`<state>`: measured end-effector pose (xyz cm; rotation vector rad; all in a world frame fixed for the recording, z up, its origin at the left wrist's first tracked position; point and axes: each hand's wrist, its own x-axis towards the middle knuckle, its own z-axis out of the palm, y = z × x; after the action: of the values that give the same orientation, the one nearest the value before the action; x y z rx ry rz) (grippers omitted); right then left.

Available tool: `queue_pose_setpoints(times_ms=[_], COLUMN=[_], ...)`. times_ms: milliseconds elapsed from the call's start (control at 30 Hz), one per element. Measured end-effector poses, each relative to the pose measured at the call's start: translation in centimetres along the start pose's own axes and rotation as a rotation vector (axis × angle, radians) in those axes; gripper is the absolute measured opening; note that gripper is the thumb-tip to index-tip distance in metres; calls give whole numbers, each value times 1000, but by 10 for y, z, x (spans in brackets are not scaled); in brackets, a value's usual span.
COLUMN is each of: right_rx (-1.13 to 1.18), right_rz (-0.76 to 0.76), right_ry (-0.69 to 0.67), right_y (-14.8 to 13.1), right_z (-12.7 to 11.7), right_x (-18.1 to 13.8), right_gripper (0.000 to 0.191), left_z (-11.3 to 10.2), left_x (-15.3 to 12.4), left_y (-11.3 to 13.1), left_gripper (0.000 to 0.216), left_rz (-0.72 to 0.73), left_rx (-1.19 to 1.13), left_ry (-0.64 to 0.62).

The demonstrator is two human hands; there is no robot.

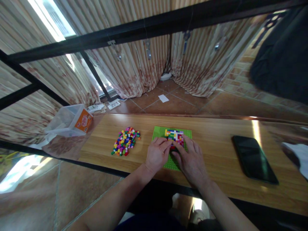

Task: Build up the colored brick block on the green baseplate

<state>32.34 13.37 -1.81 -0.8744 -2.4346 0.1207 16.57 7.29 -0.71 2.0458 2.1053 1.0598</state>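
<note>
A green baseplate [160, 132] lies on the wooden table [216, 141], with a patch of small coloured bricks [174, 134] built on its far half. Both my hands rest on the plate's near part, fingertips meeting at the edge of the brick patch. My left hand [157, 154] has its fingers curled and pressed against the bricks. My right hand [191, 158] lies next to it, fingers bent down onto the same spot. What is under the fingertips is hidden. A loose heap of coloured bricks [125, 141] lies to the left of the plate.
A black phone [253, 158] lies face up on the table's right side. A clear plastic box with an orange label [71, 121] stands off the table's left end. White cloth [297, 157] shows at the far right. Black metal bars [144, 30] cross overhead; curtains hang behind.
</note>
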Motion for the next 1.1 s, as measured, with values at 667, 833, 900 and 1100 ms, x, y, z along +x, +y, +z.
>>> queue_pose_setpoints(times_ms=[667,833,900,1100], right_rx=[148,201,224,265], right_rz=[-24,15,31,62], right_ry=[161,196,200,227], right_y=[14,15,15,18], right_z=[16,14,14,12], right_x=[-14,-11,-10,-10], right_gripper=[40,28,26,22], left_z=[-47,-54,-53,-53], left_x=[-25,-18,-16,-15], left_y=[-67,-81,-79,-71], left_gripper=[24,18,16,18], left_rz=[-398,-445,-450,-438], left_rx=[342,480,500,522], left_ry=[70,-13,-44,-126])
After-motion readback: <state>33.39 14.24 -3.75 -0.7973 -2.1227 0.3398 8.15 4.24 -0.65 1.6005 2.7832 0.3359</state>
